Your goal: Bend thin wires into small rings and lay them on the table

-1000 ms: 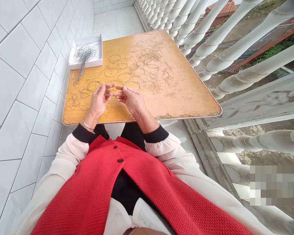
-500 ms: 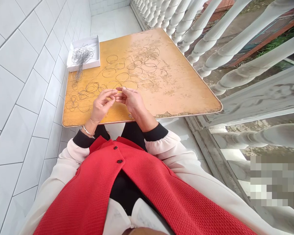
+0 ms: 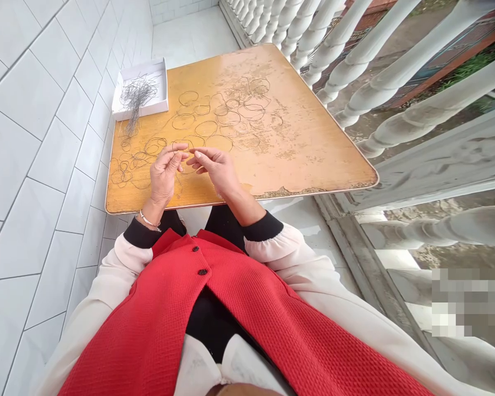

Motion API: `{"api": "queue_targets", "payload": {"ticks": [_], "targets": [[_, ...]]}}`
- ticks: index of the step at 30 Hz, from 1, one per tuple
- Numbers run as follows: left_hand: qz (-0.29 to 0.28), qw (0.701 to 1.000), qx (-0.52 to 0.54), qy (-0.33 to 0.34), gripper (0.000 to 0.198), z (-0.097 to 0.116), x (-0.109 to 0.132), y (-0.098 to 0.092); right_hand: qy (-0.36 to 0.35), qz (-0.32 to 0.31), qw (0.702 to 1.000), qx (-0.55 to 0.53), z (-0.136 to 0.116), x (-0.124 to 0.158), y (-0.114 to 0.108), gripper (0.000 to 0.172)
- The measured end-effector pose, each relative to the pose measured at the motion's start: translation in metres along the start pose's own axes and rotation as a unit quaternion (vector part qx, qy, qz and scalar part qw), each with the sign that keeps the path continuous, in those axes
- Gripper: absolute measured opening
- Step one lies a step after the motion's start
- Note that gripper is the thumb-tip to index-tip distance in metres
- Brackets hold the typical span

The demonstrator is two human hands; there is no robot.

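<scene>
My left hand [image 3: 165,173] and my right hand [image 3: 214,170] hover over the front of a worn yellow-orange wooden tabletop [image 3: 305,148]. Their fingertips nearly meet, pinching a thin dark wire [image 3: 177,146] that arcs between them. Many loose wire loops [image 3: 206,129] lie on the tabletop ahead of my hands, and a tangled cluster of loops [image 3: 127,168] lies to the left. In the far left corner, a white cardboard box [image 3: 146,110] holds a bundle of thin wires [image 3: 137,96].
A white tiled wall [image 3: 45,154] runs along the table's left side. White stone balusters [image 3: 396,71] stand beyond its right side. The table's front edge is chipped and peeling. My dark-clad knees sit below that edge, with white tiled floor beyond the table.
My hands have drawn slightly apart, and the fingertips no longer overlap. The wire now spans the small gap. The view has shifted slightly.
</scene>
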State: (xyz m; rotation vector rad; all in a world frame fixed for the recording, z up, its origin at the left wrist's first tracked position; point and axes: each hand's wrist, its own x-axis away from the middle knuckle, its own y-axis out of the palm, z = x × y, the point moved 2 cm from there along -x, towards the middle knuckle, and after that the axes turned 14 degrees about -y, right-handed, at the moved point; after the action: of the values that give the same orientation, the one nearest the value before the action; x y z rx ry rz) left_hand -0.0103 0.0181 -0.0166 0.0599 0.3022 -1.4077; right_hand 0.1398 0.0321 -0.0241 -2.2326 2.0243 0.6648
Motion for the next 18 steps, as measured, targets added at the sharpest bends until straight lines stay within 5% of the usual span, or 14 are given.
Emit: {"api": "queue_targets", "payload": {"ticks": [9,14,18], "targets": [[-0.036,0.983,0.172,-0.058,0.042,0.003,0.002,0.005,-0.102,-0.05,0.992,0.063,0.003,-0.004,-0.003,0.05],[-0.064,0.969,0.232,-0.064,0.037,0.002,0.002,0.005,-0.061,-0.033,0.995,0.071,-0.004,-0.004,-0.004,0.042],[-0.074,0.977,0.169,-0.107,0.038,0.0,0.003,0.008,-0.031,-0.02,0.997,0.073,-0.015,-0.006,-0.007,0.032]]}}
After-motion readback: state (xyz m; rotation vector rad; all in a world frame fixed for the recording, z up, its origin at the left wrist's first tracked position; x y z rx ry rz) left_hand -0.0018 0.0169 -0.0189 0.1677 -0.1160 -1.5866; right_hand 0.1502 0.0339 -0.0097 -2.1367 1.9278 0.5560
